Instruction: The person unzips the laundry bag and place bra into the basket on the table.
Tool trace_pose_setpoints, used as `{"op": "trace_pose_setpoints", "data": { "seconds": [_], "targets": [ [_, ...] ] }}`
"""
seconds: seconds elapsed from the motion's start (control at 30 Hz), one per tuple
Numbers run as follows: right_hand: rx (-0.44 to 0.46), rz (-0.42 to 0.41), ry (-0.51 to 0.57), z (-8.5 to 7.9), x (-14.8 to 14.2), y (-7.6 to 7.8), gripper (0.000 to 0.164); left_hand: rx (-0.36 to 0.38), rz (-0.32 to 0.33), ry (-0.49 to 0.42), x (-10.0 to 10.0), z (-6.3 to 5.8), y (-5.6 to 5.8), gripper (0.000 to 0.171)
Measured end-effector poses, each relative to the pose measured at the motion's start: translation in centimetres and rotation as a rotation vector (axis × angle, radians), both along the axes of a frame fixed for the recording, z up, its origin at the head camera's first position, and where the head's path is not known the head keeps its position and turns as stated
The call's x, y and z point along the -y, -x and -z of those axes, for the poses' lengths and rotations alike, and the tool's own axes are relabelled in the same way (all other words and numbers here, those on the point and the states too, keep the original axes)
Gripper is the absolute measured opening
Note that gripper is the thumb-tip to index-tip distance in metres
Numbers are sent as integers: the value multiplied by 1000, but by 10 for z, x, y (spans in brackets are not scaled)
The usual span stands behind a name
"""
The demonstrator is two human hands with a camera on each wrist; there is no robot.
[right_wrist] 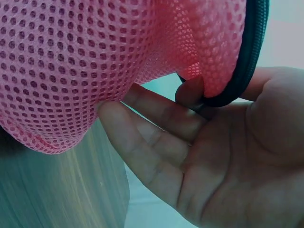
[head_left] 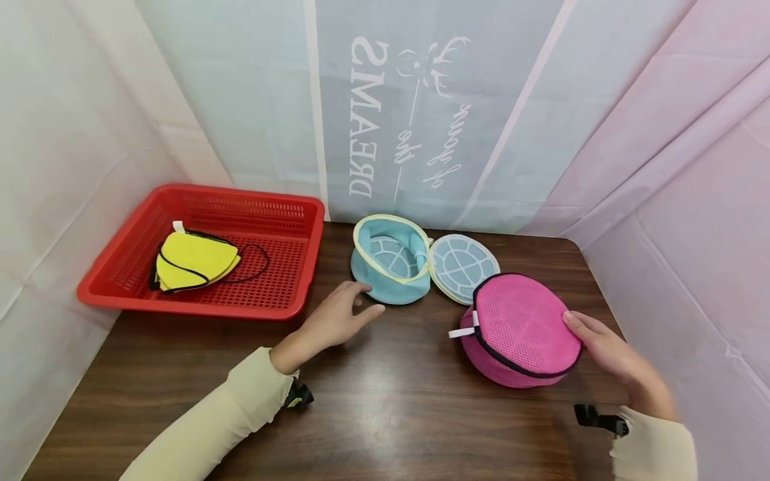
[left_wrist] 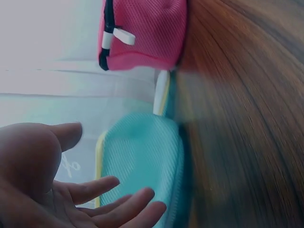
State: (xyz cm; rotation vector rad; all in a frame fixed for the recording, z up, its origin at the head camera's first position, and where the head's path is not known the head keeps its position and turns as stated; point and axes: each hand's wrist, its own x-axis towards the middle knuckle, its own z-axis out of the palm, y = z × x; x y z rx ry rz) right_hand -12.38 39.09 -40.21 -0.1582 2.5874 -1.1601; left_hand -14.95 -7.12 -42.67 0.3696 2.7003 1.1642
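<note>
A round pink mesh laundry bag (head_left: 529,324) with a black zip edge and a white tab stands on the right of the table. My right hand (head_left: 610,347) pinches its right rim, thumb over the edge; in the right wrist view the fingers (right_wrist: 147,152) reach under the zip edge against the mesh. A light-blue mesh bag (head_left: 397,292) with cream trim stands unzipped, its round lid (head_left: 463,264) laid out to the right, partly behind the pink bag. My left hand (head_left: 337,317) is beside the blue bag's front left, fingers spread and holding nothing.
A red plastic basket (head_left: 198,309) sits at the back left, with a folded yellow piece (head_left: 198,257) edged in black and a thin black cord inside. Fabric curtains (head_left: 259,100) wall the back and both sides of the brown wooden table (head_left: 385,414).
</note>
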Motion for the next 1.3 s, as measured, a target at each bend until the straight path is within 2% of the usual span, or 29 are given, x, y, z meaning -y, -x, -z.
{"op": "trace_pose_setpoints", "data": {
  "seconds": [0.2, 0.4, 0.53, 0.77, 0.93, 1.07, 1.3],
  "targets": [
    [58, -35, 5, -4, 23, -1, 59, 47, 31, -63, -6, -6, -4, 48],
    [66, -57, -50, -6, 49, 3, 64, 73, 78, -111, -12, -10, -10, 39],
    [55, -79, -48, -3, 63, 8, 65, 91, 120, -142, -17, -10, -13, 42],
    [32, -126, -23, 3, 88, 18, 57, 282, 156, -317, -24, -6, -21, 50],
    [27, -147, -9, 4, 104, 21, 56, 391, 176, -393, -27, -2, -26, 60],
    [21, -164, -18, 2, 113, 23, 56, 447, 185, -422, -29, -3, -32, 60],
    [-38, -196, -25, 2, 124, 30, 36, 479, 180, -401, -35, -2, -41, 52]
  ]
}}
